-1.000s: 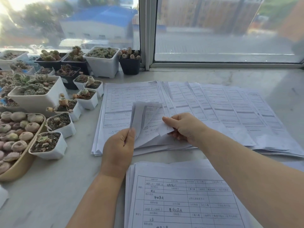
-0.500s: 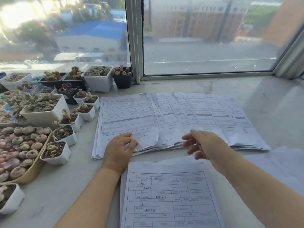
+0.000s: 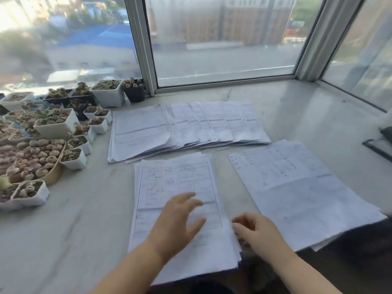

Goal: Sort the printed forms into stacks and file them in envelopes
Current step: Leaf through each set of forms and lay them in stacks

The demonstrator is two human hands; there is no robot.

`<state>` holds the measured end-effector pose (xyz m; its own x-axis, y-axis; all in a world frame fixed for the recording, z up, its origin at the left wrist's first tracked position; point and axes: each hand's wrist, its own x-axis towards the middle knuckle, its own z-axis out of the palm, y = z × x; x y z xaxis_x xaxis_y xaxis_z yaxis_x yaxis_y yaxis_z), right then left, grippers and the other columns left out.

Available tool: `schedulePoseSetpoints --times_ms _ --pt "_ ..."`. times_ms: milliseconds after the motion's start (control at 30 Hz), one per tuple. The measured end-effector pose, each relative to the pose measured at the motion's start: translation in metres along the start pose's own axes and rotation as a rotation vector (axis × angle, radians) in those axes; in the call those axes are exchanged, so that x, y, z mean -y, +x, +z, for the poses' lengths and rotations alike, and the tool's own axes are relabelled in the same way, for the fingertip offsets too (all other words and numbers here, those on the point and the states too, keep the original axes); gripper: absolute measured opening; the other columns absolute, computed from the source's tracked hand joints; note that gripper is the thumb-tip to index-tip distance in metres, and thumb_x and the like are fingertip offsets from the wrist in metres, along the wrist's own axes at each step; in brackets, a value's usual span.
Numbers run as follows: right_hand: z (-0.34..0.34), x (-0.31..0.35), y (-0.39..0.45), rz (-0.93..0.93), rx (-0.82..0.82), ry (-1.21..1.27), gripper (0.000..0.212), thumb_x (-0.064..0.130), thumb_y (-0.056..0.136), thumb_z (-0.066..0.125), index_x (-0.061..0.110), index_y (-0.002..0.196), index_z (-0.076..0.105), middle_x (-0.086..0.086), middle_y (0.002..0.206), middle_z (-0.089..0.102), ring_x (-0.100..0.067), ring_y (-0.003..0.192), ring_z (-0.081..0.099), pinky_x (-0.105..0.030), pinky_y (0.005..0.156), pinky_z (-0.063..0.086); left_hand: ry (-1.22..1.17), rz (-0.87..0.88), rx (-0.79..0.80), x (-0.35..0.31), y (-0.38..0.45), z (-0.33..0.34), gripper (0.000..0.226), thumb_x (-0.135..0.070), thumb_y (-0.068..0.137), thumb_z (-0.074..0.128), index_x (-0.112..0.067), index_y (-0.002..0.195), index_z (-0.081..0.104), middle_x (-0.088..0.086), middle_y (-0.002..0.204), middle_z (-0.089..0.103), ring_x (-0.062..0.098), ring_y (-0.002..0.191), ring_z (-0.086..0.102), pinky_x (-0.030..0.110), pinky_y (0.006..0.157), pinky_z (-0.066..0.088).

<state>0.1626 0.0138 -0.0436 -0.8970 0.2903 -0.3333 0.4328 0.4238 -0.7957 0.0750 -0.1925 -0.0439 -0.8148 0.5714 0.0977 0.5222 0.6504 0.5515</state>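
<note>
A left hand (image 3: 180, 221) is hovering with released fingers over the near stack of forms (image 3: 180, 187) on the pale surface (image 3: 84, 219). The right hand (image 3: 254, 232) is touching that stack's edge, fingers loosely curled; grasp unclear. A careless lift risks fanning sheets into the neighbouring stack (image 3: 297, 187).

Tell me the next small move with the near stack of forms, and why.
Probably lift the top sheet: the left hand lies spread over the near stack, the right hand is at its right edge, fingers curled, and nothing looks lifted yet.
</note>
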Motion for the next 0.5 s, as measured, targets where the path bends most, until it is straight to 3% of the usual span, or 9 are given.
schedulePoseSetpoints --times_ms 67,167,233,333,400,500 --pt "0.001 -0.003 -0.008 -0.019 -0.012 -0.024 0.002 0.022 0.087 0.067 0.023 0.089 0.066 -0.002 0.076 0.070 -0.017 0.071 0.067 -0.038 0.074 0.057 -0.038 0.030 0.012 -0.019 -0.032 0.017 0.041 -0.055 0.084 0.058 -0.036 0.120 0.058 -0.018 0.139 0.040 0.000 0.130 0.032 0.007 0.107 0.013" --pt "0.003 -0.010 -0.019 -0.054 -0.009 -0.104 0.007 0.030 0.087 0.065 0.027 0.093 0.061 0.000 0.074 0.068 -0.012 0.070 0.066 -0.027 0.068 0.054 -0.138 0.043 0.048 -0.034 -0.065 0.028 0.045 -0.066 0.075 0.061 -0.040 0.112 0.059 -0.032 0.127 0.038 -0.015 0.120 0.030 -0.001 0.099 0.012" --pt "0.003 -0.015 -0.026 -0.074 0.006 -0.151 0.010 0.033 0.085 0.065 0.030 0.093 0.059 0.002 0.072 0.067 -0.009 0.069 0.063 -0.020 0.064 0.047 -0.133 0.084 0.074 -0.036 -0.076 0.031 0.041 -0.063 0.076 0.062 -0.040 0.110 0.059 -0.036 0.124 0.036 -0.017 0.119 0.028 0.003 0.103 0.014" --pt "0.005 -0.021 -0.035 -0.071 0.032 -0.121 0.012 0.032 0.083 0.068 0.031 0.091 0.058 -0.001 0.070 0.066 -0.011 0.068 0.063 -0.022 0.065 0.048 -0.180 0.091 0.027 -0.037 -0.079 0.034 0.020 -0.043 0.081 0.068 -0.037 0.100 0.065 -0.035 0.121 0.044 -0.015 0.120 0.035 0.015 0.114 0.012" --pt "0.007 -0.024 -0.040 -0.065 0.024 -0.083 0.014 0.030 0.081 0.069 0.030 0.090 0.058 -0.002 0.069 0.067 -0.011 0.064 0.064 -0.024 0.066 0.050 -0.257 0.024 -0.012 -0.038 -0.079 0.032 0.010 -0.035 0.082 0.070 -0.036 0.092 0.068 -0.033 0.115 0.053 -0.011 0.117 0.045 0.017 0.112 0.021" --pt "0.012 -0.026 -0.043 -0.040 0.021 0.016 0.013 0.024 0.083 0.068 0.028 0.091 0.058 -0.005 0.069 0.068 -0.009 0.055 0.064 -0.024 0.060 0.051 -0.278 -0.008 -0.008 -0.035 -0.078 0.030 0.012 -0.034 0.081 0.072 -0.034 0.093 0.070 -0.030 0.114 0.057 -0.008 0.113 0.050 0.015 0.101 0.036"
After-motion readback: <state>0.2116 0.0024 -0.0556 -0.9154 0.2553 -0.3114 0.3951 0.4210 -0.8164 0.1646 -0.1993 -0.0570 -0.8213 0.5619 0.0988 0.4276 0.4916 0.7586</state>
